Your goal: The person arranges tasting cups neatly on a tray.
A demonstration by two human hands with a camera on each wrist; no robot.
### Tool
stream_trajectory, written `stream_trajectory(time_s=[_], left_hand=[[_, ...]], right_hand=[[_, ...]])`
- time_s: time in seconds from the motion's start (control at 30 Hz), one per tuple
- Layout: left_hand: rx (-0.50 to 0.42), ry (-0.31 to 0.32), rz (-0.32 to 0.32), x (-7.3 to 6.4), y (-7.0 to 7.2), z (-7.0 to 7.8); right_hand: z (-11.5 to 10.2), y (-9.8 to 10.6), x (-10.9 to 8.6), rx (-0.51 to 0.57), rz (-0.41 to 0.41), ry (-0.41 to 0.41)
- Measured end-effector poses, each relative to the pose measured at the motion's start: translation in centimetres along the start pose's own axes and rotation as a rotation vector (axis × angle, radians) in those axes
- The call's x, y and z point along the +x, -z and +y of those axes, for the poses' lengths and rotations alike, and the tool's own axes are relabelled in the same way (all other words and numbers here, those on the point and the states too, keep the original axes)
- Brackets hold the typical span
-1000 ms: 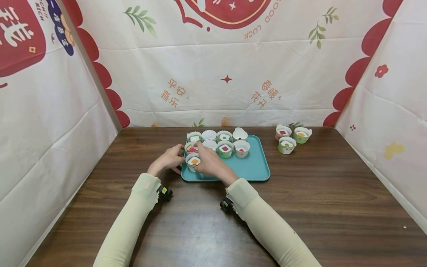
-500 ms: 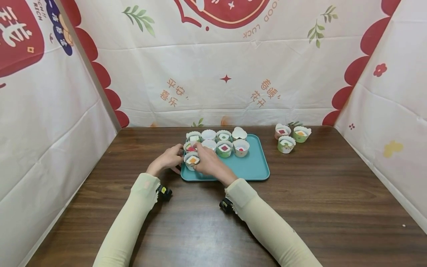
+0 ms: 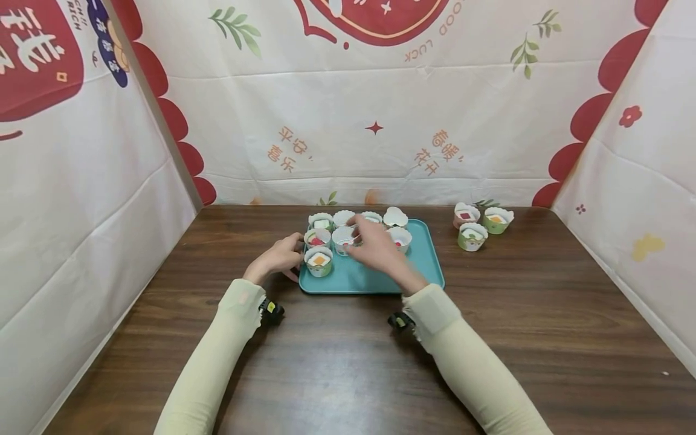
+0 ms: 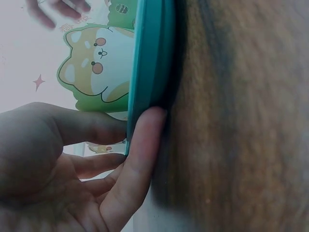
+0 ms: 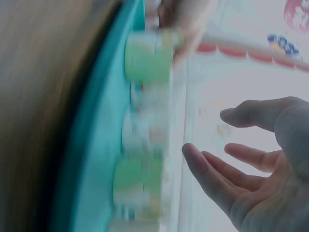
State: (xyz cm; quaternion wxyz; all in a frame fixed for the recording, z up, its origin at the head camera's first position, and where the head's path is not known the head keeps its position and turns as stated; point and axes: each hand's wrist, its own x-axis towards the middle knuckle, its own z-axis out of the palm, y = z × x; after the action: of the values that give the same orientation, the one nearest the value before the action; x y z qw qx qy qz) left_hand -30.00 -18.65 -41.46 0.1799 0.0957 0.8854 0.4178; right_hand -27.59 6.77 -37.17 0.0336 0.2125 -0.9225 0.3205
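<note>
On the teal tray (image 3: 414, 266), several patterned paper cake cups stand in rows along the back and left, with coloured pieces inside. My left hand (image 3: 283, 257) is at the tray's left edge; in the left wrist view its fingers (image 4: 145, 140) pinch the rim, near a cup with a cartoon animal face (image 4: 99, 67). My right hand (image 3: 377, 244) hovers over the tray with thumb and fingers apart and nothing between them, hiding some cups. Front left on the tray stands a green cup with an orange-centred white piece (image 3: 318, 262), apart from the right hand.
Three more filled cups stand on the brown table (image 3: 337, 362) at the back right: a pink one (image 3: 466, 215), a green one (image 3: 497, 221) and a green-and-white one (image 3: 472, 237). Printed cloth (image 3: 348, 103) hangs around the table's back and sides.
My right hand has let go of the front-left cup and moved right and up over the tray's middle. The left hand stays at the tray's edge. The head view has shifted slightly.
</note>
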Motion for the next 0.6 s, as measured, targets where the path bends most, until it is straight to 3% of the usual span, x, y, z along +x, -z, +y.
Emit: stream_trajectory(time_s=[0.17, 0.33, 0.6], left_hand=[[-0.001, 0.009, 0.004, 0.2, 0.0, -0.1], [0.000, 0.014, 0.017, 0.2, 0.1, -0.2], [-0.009, 0.016, 0.011, 0.2, -0.2, 0.0]], right_hand=[[4.1, 3.5, -1.0, -0.018, 0.078, -0.027], [7.7, 6.0, -1.9, -0.051, 0.082, -0.091], [11.0, 9.7, -3.5, -0.052, 0.133, -0.174]])
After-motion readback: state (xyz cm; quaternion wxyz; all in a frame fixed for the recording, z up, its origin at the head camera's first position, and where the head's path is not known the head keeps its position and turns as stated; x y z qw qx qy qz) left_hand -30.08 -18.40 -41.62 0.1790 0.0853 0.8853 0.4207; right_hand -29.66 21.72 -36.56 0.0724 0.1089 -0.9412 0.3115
